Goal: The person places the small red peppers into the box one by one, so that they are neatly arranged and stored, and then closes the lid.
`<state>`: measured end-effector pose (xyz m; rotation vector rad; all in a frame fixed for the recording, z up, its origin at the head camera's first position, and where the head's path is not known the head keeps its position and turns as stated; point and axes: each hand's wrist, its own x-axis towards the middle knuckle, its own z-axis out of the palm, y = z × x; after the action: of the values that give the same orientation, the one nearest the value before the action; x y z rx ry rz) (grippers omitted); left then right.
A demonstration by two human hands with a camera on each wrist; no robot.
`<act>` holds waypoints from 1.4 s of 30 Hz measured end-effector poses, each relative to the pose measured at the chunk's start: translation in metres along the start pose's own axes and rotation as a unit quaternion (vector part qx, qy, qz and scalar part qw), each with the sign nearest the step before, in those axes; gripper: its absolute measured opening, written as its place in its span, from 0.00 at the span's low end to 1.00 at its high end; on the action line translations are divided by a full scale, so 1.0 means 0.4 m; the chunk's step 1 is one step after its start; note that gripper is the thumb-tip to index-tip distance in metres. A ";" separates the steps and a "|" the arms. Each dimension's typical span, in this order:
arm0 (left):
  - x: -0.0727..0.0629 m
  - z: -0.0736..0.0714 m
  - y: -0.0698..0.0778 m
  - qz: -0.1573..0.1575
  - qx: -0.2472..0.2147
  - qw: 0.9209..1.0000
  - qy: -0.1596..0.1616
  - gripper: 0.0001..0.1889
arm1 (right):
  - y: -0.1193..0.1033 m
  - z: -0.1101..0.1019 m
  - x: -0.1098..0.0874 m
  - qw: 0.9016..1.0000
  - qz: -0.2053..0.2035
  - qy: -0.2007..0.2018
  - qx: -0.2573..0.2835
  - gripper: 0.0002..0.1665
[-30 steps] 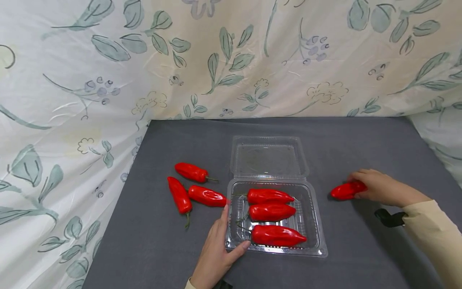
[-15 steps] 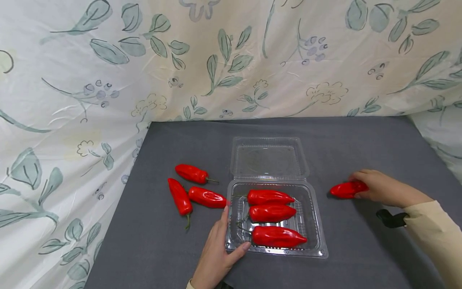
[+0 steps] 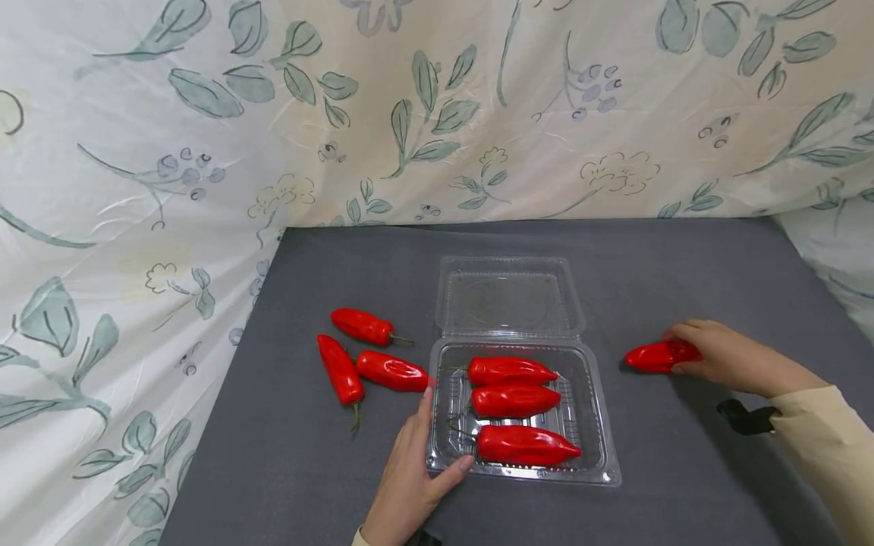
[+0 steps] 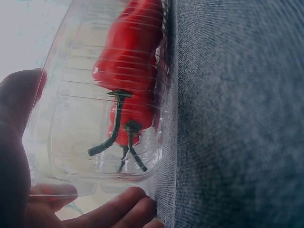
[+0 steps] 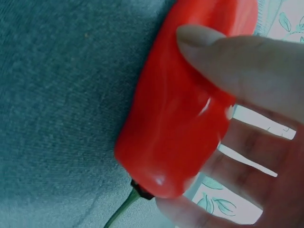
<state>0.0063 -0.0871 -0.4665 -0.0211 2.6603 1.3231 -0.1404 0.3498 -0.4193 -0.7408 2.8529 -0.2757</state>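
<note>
My right hand [image 3: 727, 355] grips a red pepper [image 3: 650, 358] on the right side of the grey table. In the right wrist view its thumb [image 5: 223, 57] lies across the pepper and the other fingers are behind it; the green stem [image 5: 124, 206] sticks out. My left hand [image 3: 410, 474] holds the near left corner of a clear plastic container [image 3: 611, 455], thumb on the front rim, fingers along the left side. Inside lie three red peppers [image 3: 526, 445], one near the front and two close together behind, stems pointing left. The left wrist view shows their stems [image 4: 116, 123] through the wall.
The container's clear lid [image 3: 508, 292] is folded back flat on the table. Left of the container lie three more red peppers [image 3: 339, 370]; the nearest one's tip reaches the rim. A floral curtain [image 3: 437, 114] hangs behind the grey table [image 3: 287, 470] and at its left.
My right hand has shifted very slightly to the right, still gripping the pepper. The left hand, container and other peppers stay where they were.
</note>
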 end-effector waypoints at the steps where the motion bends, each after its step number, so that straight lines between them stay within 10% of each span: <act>1: 0.000 0.000 0.000 0.001 0.001 1.000 0.000 0.53 | 0.001 0.000 -0.001 1.000 -0.001 0.003 -0.004 0.23; 24: 0.008 0.005 0.006 -0.002 0.022 1.000 0.006 0.53 | 0.024 -0.111 -0.033 0.994 0.068 0.065 -0.048 0.28; 42: 0.005 0.003 -0.003 0.020 0.023 0.999 0.018 0.53 | -0.061 -0.263 -0.049 0.963 0.108 0.248 0.014 0.40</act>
<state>0.0045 -0.0868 -0.4683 0.0131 2.7343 1.2857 -0.1356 0.3526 -0.3098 -0.3860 3.3537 -0.5332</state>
